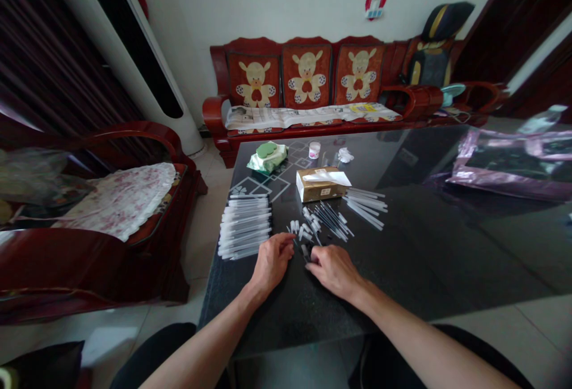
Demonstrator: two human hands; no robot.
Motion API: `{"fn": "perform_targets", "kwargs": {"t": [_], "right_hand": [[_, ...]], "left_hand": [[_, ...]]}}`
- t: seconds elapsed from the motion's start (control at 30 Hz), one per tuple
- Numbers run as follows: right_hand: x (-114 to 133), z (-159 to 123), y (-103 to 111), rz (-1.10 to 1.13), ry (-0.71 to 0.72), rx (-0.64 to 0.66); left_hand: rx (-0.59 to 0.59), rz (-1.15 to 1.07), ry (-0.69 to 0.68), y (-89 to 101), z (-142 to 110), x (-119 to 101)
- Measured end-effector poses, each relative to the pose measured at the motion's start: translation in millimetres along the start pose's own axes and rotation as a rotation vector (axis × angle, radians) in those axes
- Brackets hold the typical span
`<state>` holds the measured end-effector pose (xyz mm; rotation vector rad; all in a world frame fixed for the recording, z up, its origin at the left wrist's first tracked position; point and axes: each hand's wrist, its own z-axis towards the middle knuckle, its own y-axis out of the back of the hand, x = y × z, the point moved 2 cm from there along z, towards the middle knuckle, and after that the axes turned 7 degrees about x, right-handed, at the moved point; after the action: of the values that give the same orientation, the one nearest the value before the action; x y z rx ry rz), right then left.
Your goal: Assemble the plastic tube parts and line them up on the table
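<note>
My left hand [273, 260] is closed, thumb and fingers drawn together, beside the right edge of a row of assembled pens [245, 228] with frosted barrels. A thin dark stick shows at its fingertips; whether it is gripped is hard to see. My right hand [334, 267] is curled down at small black pieces [306, 251], its fingertips pressed together and whatever they hold hidden. Just beyond both hands lie loose white caps [305, 229] and a bundle of dark, thin pen refills [333, 221]. Clear empty pen barrels [366, 205] fan out farther right.
A gold tissue box [322, 185] stands behind the pen parts on the black table [429, 246]. Farther back are a green wipes pack [268, 158], a small white cup [314, 150] and a crumpled tissue [345, 155]. A pink shiny package [509, 165] lies at the right.
</note>
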<state>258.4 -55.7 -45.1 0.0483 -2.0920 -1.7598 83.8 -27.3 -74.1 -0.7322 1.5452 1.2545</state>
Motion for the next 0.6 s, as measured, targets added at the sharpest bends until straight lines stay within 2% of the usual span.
{"fn": "perform_targets", "kwargs": {"t": [0.13, 0.2, 0.3, 0.47, 0.6], "right_hand": [[15.3, -2.5, -13.0, -0.102, -0.046, 0.050], [15.6, -0.3, -14.8, -0.113, -0.062, 0.051], [12.4, 3.7, -14.9, -0.094, -0.085, 0.046], [2.2, 5.8, -6.3, 0.134, -0.155, -0.049], [4.1, 2.0, -0.5, 0.385, -0.089, -0.081]], "left_hand": [[-0.017, -0.018, -0.004, 1.2, -0.1, -3.4], [-0.018, -0.027, 0.015, 1.6, -1.2, -4.8], [0.042, -0.040, 0.081, 0.3, -2.5, -4.1], [0.132, -0.175, 0.155, -3.5, -1.1, 0.4], [0.111, -0.429, 0.194, -2.6, 1.1, -3.2]]}}
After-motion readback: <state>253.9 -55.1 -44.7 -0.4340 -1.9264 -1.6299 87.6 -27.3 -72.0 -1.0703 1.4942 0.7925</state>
